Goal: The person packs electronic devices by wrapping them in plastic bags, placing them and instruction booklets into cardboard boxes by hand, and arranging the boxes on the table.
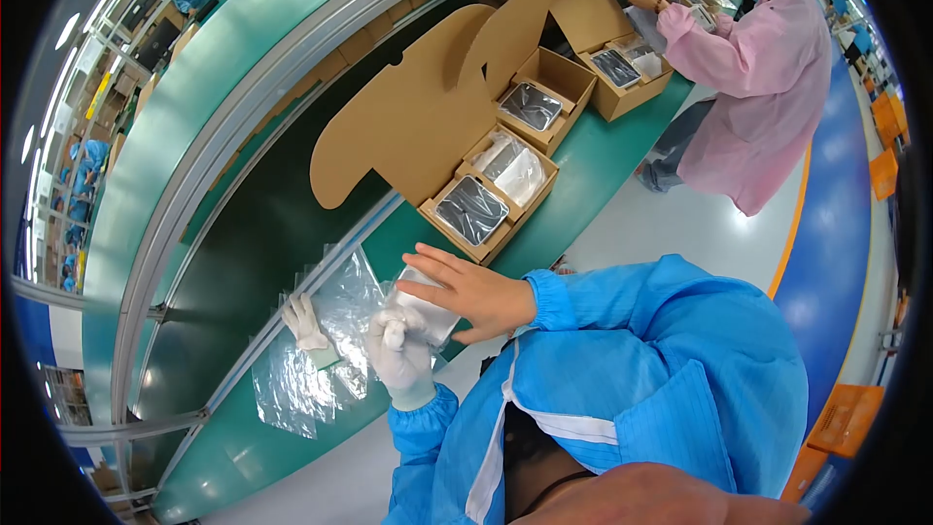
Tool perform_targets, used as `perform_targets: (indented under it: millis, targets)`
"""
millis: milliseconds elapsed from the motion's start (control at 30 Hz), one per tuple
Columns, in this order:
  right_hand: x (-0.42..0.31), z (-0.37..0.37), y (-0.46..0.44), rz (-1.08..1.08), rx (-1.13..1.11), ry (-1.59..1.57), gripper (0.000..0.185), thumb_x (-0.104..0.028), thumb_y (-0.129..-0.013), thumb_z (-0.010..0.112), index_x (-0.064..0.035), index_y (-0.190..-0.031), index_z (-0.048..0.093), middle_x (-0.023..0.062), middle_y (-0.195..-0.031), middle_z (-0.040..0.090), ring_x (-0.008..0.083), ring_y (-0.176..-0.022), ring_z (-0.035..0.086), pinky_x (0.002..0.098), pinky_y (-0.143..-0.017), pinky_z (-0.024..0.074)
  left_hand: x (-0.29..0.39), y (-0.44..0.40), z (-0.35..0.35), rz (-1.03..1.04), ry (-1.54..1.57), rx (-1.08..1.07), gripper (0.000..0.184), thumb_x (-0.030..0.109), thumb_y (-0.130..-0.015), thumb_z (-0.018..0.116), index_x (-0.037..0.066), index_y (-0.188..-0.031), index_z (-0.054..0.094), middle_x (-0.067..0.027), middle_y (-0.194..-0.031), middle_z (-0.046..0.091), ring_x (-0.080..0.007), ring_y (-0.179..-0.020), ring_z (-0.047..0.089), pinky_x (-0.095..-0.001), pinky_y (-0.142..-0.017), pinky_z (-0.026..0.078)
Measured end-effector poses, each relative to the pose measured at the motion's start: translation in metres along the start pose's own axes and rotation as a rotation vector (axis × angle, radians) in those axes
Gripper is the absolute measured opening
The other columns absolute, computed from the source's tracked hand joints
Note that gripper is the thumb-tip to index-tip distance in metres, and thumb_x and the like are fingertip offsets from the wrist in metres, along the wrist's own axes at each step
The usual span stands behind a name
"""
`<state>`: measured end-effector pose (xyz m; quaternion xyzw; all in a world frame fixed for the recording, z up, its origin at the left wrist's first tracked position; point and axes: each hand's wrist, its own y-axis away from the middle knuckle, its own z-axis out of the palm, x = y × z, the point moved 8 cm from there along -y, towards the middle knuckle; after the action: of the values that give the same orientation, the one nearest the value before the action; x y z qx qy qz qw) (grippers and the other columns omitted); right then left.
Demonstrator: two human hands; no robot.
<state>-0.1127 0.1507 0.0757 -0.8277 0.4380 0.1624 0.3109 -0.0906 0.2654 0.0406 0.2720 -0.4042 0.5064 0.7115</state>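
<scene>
A single camera rides on the wearer's head and looks forward and steeply down, over the blue jacket [656, 331], at the near edge of the tabletop [622, 157]. The lens is very wide: the metal rail [185, 185] past the tabletop's far edge bows into an arc, and a dark round border cuts off the corners. The left hand [398, 355] and right hand [476, 297] are close, just below the view's centre. The tabletop runs aslant, its left end at lower left; towards its right end, at upper right, a co-worker [753, 107] appears smaller and farther off.
</scene>
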Motion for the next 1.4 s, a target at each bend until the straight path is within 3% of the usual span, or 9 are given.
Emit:
perform_targets:
  millis: [267,367,533,667,967,1067,1167,1300,1400]
  targets:
    - [0.016,-0.002,0.001,0.197,0.118,0.042,0.078,-0.026,-0.055,0.080,-0.0117,-0.125,0.050,0.0224,-0.144,0.022,0.0469,-0.127,0.028,0.0507,-0.098,0.0359,-0.002,-0.016,0.027,0.104,-0.058,0.023,0.015,0.014,-0.086,0.050,-0.001,-0.088,0.050,-0.0089,-0.074,0.054,-0.0137,-0.067,0.049,-0.0256,-0.062,0.041]
    - [0.016,-0.020,-0.004,0.132,0.257,0.023,0.037,-0.022,-0.061,0.076,-0.0093,-0.094,0.066,0.0236,-0.139,0.031,0.0454,-0.124,0.035,0.0479,-0.096,0.0382,0.003,-0.026,0.028,0.187,-0.050,0.006,0.013,0.012,-0.088,0.046,-0.001,-0.088,0.050,-0.0104,-0.077,0.054,-0.0172,-0.072,0.050,-0.0293,-0.068,0.043]
    - [0.039,-0.018,0.002,0.253,0.384,0.095,0.018,-0.009,-0.061,0.065,-0.0087,-0.078,0.062,0.0223,-0.133,0.040,0.0414,-0.121,0.039,0.0478,-0.095,0.0377,-0.001,-0.027,0.013,0.296,-0.329,0.160,0.021,0.016,-0.090,0.044,-0.003,-0.091,0.054,-0.0126,-0.087,0.058,-0.0202,-0.078,0.056,-0.0313,-0.074,0.045]
    - [0.057,-0.008,0.005,0.361,0.436,-0.237,0.015,-0.002,-0.063,0.061,-0.0059,-0.077,0.060,0.0219,-0.134,0.038,0.0372,-0.110,0.044,0.0408,-0.090,0.0399,-0.013,-0.028,0.016,0.231,0.080,0.113,0.012,0.007,-0.087,0.047,-0.002,-0.094,0.050,-0.0143,-0.089,0.058,-0.0230,-0.084,0.058,-0.0349,-0.079,0.046]
    - [0.036,-0.006,-0.008,0.138,0.362,-0.125,0.016,-0.001,-0.066,0.060,-0.0077,-0.081,0.059,0.0182,-0.128,0.041,0.0361,-0.111,0.039,0.0414,-0.095,0.0330,-0.009,-0.014,0.004,0.164,0.176,0.174,0.011,0.009,-0.090,0.045,0.000,-0.091,0.050,-0.0117,-0.089,0.057,-0.0179,-0.081,0.054,-0.0324,-0.080,0.045]
    - [0.039,-0.003,-0.015,0.076,0.334,-0.396,0.029,-0.003,-0.067,0.061,-0.0080,-0.096,0.057,0.0180,-0.127,0.041,0.0338,-0.115,0.040,0.0394,-0.095,0.0342,-0.005,-0.013,0.000,0.149,0.152,0.208,0.013,0.011,-0.090,0.045,0.000,-0.090,0.051,-0.0107,-0.085,0.057,-0.0167,-0.077,0.053,-0.0308,-0.076,0.045]
    - [0.061,0.019,-0.017,0.427,0.136,-0.943,0.055,-0.011,-0.071,0.065,-0.0039,-0.121,0.044,0.0159,-0.118,0.049,0.0239,-0.110,0.048,0.0351,-0.085,0.0429,-0.013,-0.014,-0.024,0.057,0.094,0.251,0.012,0.009,-0.085,0.045,0.000,-0.082,0.053,-0.0091,-0.075,0.056,-0.0155,-0.069,0.051,-0.0277,-0.068,0.044]
    - [0.076,0.045,-0.021,0.476,-0.052,-0.296,0.053,-0.024,-0.072,0.068,0.0042,-0.113,0.049,0.0186,-0.090,0.061,0.0268,-0.077,0.060,0.0339,-0.068,0.0481,-0.029,-0.018,-0.031,-0.051,-0.056,0.027,0.009,0.007,-0.083,0.048,0.001,-0.079,0.053,-0.0068,-0.074,0.055,-0.0107,-0.064,0.049,-0.0241,-0.059,0.041]
    - [0.106,0.074,-0.013,0.641,-0.215,-0.347,0.044,-0.027,-0.074,0.067,0.0067,-0.100,0.055,0.0192,-0.080,0.061,0.0277,-0.070,0.059,0.0356,-0.066,0.0480,-0.028,-0.015,-0.026,-0.177,-0.102,-0.018,0.007,0.007,-0.082,0.049,0.003,-0.078,0.053,-0.0054,-0.074,0.055,-0.0103,-0.065,0.049,-0.0245,-0.056,0.040]
